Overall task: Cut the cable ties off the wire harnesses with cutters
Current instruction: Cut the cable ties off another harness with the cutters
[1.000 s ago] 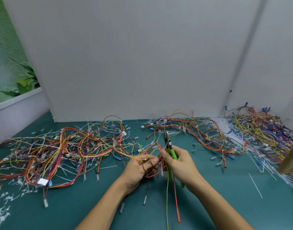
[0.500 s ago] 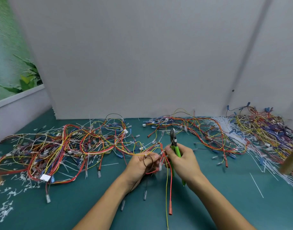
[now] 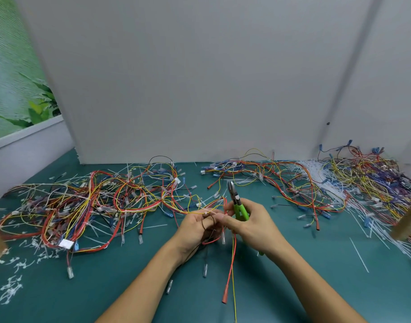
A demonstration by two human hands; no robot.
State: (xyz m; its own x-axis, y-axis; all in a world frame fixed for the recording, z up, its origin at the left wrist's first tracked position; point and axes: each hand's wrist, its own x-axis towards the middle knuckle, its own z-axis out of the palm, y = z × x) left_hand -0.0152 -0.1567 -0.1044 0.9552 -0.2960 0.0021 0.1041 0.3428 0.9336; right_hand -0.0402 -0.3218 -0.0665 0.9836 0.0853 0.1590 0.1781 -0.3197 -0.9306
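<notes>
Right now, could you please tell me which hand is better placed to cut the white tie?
The right hand: it grips the green cutters, their tips pointing up just beside the white tie. The left hand is busy holding the wires, so it likely serves best steadying them.

**Cutters** (image 3: 238,204): green handles, metal nose pointed up and away; gripped in right hand (image 3: 253,226).
**Held harness** (image 3: 191,212): red/yel. wires, gripped in left hand (image 3: 196,229); loose ends hung toward near edge.
**Cable tie** (image 3: 211,212): white, seen on held harness betw. the hands.
**Harness heaps**: tangled, multicolour; left heap (image 3: 95,206), centre-right heap (image 3: 293,183), far-right heap (image 3: 374,180).
**Tie scraps** (image 3: 11,287): white, scattered near left.
</notes>
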